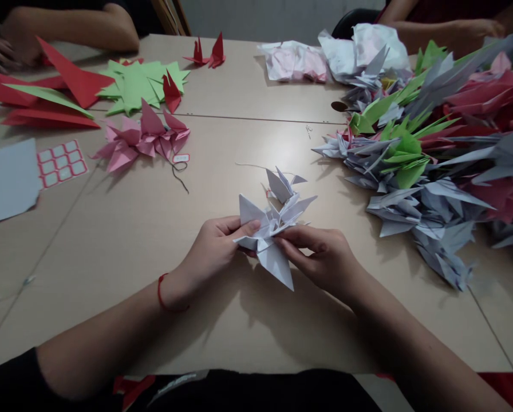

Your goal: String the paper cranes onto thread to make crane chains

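Well, from my remote view the fingers come first: the left hand (209, 252) and the right hand (320, 257) both close narrowly on a bundle of white folded-paper cranes (273, 229), pinching it near its middle from either side. The pinch seems placed there to hold the layers together while the pointed wings jut free, though the paper hides exactly where the right fingertips bear. The bundle sits between the hands, above the table, with a thin grey thread (256, 166) trailing from its far side. A red string bracelet (162, 292) circles the left wrist.

Farther out, the beige laminate table (110, 286) gives the forearms room to move. A large heap of grey, red and green paper cranes (415, 171) lies well apart to the right, its nearest points short of the right hand. Ahead and to the left are pink paper cranes (145, 137), a red-bordered sticker sheet (61, 163) and a pale blue paper sheet (7, 180). A co-worker's hands (7, 51) rest at the far left corner, well away.
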`<state>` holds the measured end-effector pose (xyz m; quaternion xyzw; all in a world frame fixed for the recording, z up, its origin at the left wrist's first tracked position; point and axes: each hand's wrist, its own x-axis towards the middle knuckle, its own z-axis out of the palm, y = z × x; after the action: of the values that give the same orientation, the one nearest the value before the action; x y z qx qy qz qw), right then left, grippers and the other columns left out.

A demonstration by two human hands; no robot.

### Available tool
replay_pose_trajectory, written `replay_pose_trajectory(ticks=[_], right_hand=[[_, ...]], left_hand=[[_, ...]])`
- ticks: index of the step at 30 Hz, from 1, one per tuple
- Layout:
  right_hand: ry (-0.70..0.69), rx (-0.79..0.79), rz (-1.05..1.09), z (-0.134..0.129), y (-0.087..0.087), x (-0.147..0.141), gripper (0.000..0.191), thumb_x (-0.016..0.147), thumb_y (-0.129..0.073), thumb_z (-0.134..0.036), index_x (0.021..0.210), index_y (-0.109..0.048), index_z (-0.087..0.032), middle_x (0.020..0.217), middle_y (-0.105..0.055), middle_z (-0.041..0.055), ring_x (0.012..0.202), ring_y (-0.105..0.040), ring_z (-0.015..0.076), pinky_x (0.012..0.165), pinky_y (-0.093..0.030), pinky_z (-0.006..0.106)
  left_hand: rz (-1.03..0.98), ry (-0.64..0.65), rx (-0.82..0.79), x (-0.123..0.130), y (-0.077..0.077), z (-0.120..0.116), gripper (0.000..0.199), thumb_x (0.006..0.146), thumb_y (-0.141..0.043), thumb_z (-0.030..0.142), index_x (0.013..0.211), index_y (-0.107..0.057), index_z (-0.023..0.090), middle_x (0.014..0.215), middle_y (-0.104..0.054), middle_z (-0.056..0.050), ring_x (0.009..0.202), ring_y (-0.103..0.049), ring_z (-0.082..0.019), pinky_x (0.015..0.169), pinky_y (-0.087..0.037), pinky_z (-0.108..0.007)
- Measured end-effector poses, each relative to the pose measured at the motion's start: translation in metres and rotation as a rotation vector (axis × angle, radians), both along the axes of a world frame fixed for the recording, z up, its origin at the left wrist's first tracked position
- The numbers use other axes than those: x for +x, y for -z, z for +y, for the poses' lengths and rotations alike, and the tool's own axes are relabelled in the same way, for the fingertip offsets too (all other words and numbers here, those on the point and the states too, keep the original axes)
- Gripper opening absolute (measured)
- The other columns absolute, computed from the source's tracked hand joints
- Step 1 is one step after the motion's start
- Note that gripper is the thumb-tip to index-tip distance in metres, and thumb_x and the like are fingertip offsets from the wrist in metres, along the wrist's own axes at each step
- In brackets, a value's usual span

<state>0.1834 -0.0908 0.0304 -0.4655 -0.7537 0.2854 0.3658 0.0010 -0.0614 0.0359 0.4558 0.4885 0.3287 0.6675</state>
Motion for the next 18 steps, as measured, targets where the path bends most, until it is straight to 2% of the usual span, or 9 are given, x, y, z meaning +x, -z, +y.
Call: replay_pose_trajectory(ticks=[4,7,10,13,18], right_hand=[[0.014,-0.080,0.052,0.000,0.002,0.000,0.010,0.083,-0.055,-0.014,0.081,-0.064,-0.014,0.066,-0.066,0.0018,0.055,-0.054,0.0079,0.051,-0.042,0.018],[0.056,-0.204,0.229,0.002,0.003,0.000,0.006,0.085,-0.056,-0.021,0.082,-0.058,-0.016,0.070,-0.064,0.0014,0.059,-0.056,0.0094,0.053,-0.044,0.019],[0.079,-0.359,0.382,0.003,0.001,-0.002,0.017,0.088,-0.052,-0.031,0.080,-0.054,-0.017,0.068,-0.060,0.0003,0.060,-0.057,0.0104,0.054,-0.045,0.021],[0.007,-0.441,0.325,0.000,-0.004,-0.006,0.029,0.092,-0.044,-0.037,0.073,-0.054,-0.017,0.063,-0.056,-0.0008,0.058,-0.053,0.0094,0.053,-0.042,0.021],[-0.044,-0.441,0.234,-0.005,-0.001,-0.012,0.034,0.095,-0.038,-0.036,0.075,-0.056,-0.016,0.061,-0.053,-0.0011,0.054,-0.047,0.0090,0.052,-0.036,0.022]], left_hand=[[-0.033,0.009,-0.010,0.000,0.002,0.000,0.022,0.073,-0.070,0.034,0.068,-0.069,0.013,0.060,-0.061,-0.001,0.054,-0.055,-0.009,0.052,-0.043,-0.020],[-0.069,-0.025,-0.027,0.001,0.001,0.000,0.020,0.072,-0.072,0.033,0.071,-0.071,0.013,0.064,-0.065,-0.002,0.054,-0.056,-0.009,0.051,-0.045,-0.020],[-0.078,-0.096,0.027,0.001,0.000,-0.001,0.020,0.072,-0.072,0.033,0.072,-0.072,0.013,0.067,-0.066,-0.002,0.057,-0.057,-0.009,0.052,-0.047,-0.020],[-0.051,-0.144,0.085,0.002,0.000,-0.004,0.018,0.071,-0.074,0.032,0.072,-0.072,0.014,0.065,-0.067,-0.001,0.057,-0.058,-0.010,0.053,-0.048,-0.020],[-0.041,-0.120,0.154,0.003,0.004,-0.008,0.017,0.069,-0.074,0.032,0.075,-0.073,0.015,0.069,-0.070,-0.002,0.060,-0.060,-0.011,0.056,-0.050,-0.021]])
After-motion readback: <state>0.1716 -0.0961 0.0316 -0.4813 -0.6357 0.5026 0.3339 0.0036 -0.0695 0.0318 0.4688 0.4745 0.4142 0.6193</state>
